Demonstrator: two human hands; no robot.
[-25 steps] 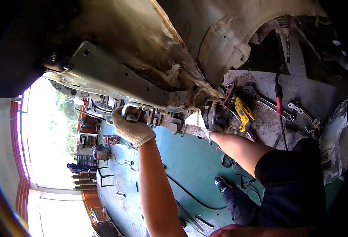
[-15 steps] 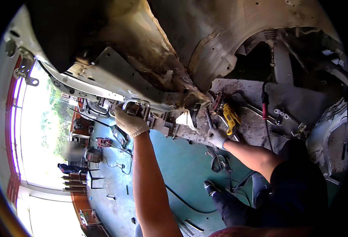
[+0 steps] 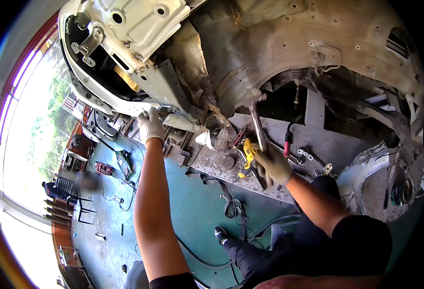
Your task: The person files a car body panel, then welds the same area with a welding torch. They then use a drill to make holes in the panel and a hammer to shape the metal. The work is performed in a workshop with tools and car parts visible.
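Observation:
My right hand [image 3: 272,166], in a pale work glove, is closed round the handle of a hammer [image 3: 257,123]. The hammer is raised, its metal head up near the lower edge of the wheel arch [image 3: 243,94]. My left hand [image 3: 151,127], also gloved, grips the lower edge of the car's sill panel [image 3: 134,107], fingers upward against the metal; part of its grip is hidden. Right of the left hand, the bare body metal is brown and torn [image 3: 215,114]. A yellow power tool [image 3: 248,155] lies just left of my right hand.
A grey metal platform [image 3: 212,161] under the car body holds a red-and-black handled tool [image 3: 287,144], clamps and scraps. A strap [image 3: 228,204] hangs down to the green floor [image 3: 197,207], where hoses and cables lie. A cut white body panel [image 3: 363,173] stands at right. A chair [image 3: 83,209] stands at left.
My right hand has lifted the hammer from low on the platform up to the wheel arch. My left hand stays at the sill edge. The view has shifted, showing more of the body.

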